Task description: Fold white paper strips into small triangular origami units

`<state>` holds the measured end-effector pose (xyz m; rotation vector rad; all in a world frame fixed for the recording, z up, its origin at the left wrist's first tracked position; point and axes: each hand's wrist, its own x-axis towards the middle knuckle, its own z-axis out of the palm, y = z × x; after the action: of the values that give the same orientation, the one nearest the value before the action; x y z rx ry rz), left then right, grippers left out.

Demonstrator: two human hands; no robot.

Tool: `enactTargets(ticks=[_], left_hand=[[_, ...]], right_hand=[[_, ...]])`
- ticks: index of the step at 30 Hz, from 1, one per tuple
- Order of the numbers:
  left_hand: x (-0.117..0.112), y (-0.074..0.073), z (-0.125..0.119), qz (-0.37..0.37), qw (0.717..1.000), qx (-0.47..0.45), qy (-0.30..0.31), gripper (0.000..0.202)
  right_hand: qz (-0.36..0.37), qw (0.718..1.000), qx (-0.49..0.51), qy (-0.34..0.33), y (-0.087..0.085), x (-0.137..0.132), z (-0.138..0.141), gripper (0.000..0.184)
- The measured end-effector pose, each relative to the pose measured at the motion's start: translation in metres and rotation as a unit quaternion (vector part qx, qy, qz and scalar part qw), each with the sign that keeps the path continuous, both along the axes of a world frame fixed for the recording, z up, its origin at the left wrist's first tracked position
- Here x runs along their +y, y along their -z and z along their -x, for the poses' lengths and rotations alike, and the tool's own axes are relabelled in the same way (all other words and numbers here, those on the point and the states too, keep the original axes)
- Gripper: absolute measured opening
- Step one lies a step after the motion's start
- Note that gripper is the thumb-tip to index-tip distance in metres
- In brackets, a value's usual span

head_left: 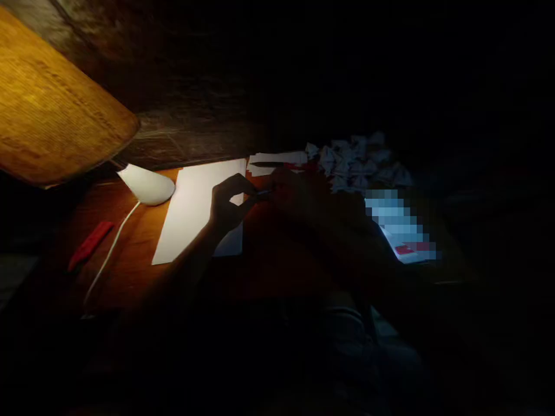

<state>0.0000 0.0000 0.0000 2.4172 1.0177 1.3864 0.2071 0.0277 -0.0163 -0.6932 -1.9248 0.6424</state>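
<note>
The scene is very dark, lit only at the left. My left hand (229,202) shows as a dark outline over a white sheet of paper (195,208), its fingers pinched on a small piece of paper (260,195). My right hand (290,193) is barely visible in shadow just right of it and meets the same small piece. A pile of folded white paper shapes (358,162) lies behind to the right.
A small white lamp (147,185) with a white cord (110,251) stands on the wooden table (130,271). A red object (89,245) lies at left. More paper strips (277,159) lie at the back. A lit phone screen (401,228) glows at right. A wooden chair back (47,110) fills the upper left.
</note>
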Motion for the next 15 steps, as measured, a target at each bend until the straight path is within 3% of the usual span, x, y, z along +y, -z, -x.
enactTargets(ticks=[7, 11, 15], left_hand=[[-0.001, -0.001, -0.003, 0.004, 1.0, 0.005, 0.0, 0.015], [-0.001, 0.002, -0.007, 0.104, 0.99, -0.096, 0.013, 0.022], [0.0, 0.002, -0.01, 0.233, 0.951, -0.198, 0.036, 0.019]], right_hand=[[0.019, 0.998, -0.046, -0.024, -0.011, -0.007, -0.004, 0.031], [0.037, 0.999, -0.024, -0.016, -0.011, -0.011, -0.003, 0.027], [0.049, 0.999, -0.006, -0.001, -0.011, -0.012, -0.003, 0.024]])
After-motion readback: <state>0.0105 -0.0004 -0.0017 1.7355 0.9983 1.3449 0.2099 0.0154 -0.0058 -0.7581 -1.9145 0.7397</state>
